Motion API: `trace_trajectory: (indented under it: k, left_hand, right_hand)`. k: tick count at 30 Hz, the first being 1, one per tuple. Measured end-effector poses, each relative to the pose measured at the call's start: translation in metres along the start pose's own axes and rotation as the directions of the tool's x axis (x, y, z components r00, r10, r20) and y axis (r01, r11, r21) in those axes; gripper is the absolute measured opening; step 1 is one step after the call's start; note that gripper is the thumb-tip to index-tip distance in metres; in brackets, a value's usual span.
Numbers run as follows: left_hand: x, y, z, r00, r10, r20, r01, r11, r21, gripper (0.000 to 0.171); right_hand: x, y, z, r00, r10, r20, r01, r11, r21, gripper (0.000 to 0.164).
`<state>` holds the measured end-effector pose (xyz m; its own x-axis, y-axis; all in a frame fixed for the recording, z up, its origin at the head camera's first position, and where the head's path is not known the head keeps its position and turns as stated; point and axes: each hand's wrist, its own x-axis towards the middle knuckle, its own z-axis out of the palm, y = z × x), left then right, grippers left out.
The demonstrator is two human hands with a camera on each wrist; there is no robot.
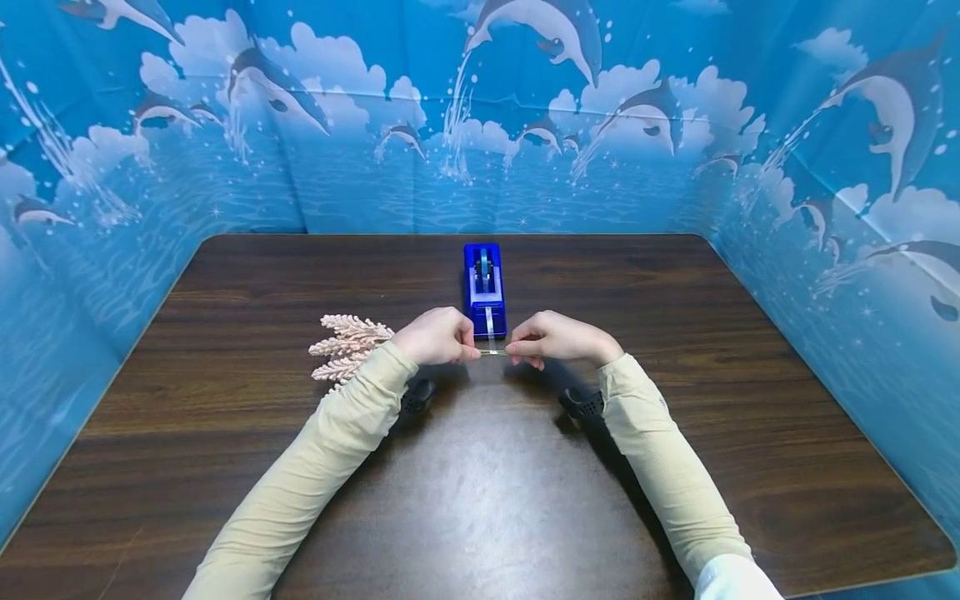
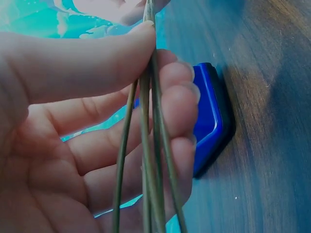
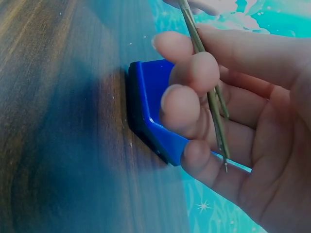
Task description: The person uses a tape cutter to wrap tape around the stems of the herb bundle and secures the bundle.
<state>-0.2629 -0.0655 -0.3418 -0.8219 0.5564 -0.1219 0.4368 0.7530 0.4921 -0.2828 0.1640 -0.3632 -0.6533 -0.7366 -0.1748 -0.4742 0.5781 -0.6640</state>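
Between thumb and fingers, my left hand [image 1: 438, 336] pinches a bunch of thin green-brown stems [image 2: 154, 160]. Pale pink feathery flower heads [image 1: 351, 340] of the bunch stick out to the left behind that hand. My right hand [image 1: 564, 337] pinches the same stems nearer their cut ends [image 3: 223, 158], which cross its palm. In the head view, a short stretch of stems [image 1: 493, 352] lies level between the two hands. A strip of clear tape [image 1: 491, 323] runs from the blue tape dispenser [image 1: 485, 297] down to this stretch and overlaps it.
The dispenser stands on a dark wood table [image 1: 480, 483], just beyond both hands. Black wrist-worn pieces [image 1: 417, 397] hang beneath the forearms. A blue dolphin-print curtain [image 1: 480, 192] surrounds the table's back and sides.
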Motion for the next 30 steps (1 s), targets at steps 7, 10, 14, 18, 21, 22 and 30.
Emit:
trace_trajectory:
  k: [7,10,14,18,21,22,30]
  left_hand:
    - [0.0016,-0.001,0.0023,0.999,0.006,-0.044,-0.005,1.0,0.03,0.02]
    - [0.0022,-0.0014,0.0032,0.998,0.005,-0.055,-0.004,0.999,0.033,0.021]
    - [0.0034,-0.0012,0.0042,0.998,-0.017,-0.056,0.019,1.0,0.021,0.021]
    - [0.0045,-0.002,0.0047,0.999,-0.033,-0.036,0.033,0.999,-0.001,0.02]
    - [0.0045,-0.0037,0.0044,1.0,-0.026,0.006,0.026,1.0,-0.01,0.021]
    - [0.0046,-0.0044,0.0044,0.999,-0.024,0.027,0.024,1.0,-0.013,0.022]
    - [0.0053,-0.0087,0.005,0.996,-0.015,0.087,0.019,0.999,-0.046,0.034]
  right_hand:
    - [-0.0009,0.0003,-0.0007,1.0,0.002,-0.027,-0.002,1.0,-0.018,0.026]
    - [-0.0016,0.0005,-0.0011,0.999,0.0,-0.034,-0.001,1.0,-0.021,0.024]
    - [-0.0015,0.0012,-0.0008,0.999,0.005,-0.045,-0.006,0.999,-0.037,0.023]
    - [-0.0005,0.0017,-0.0007,0.998,-0.002,-0.057,-0.003,0.997,-0.078,0.022]
    - [-0.0006,0.0017,-0.0009,0.998,-0.015,-0.068,0.007,0.994,-0.11,0.022]
    - [-0.0009,0.0013,-0.0011,0.997,-0.02,-0.073,0.011,0.993,-0.119,0.022]
    - [-0.0008,0.002,-0.0015,0.994,-0.041,-0.098,0.027,0.99,-0.14,0.02]
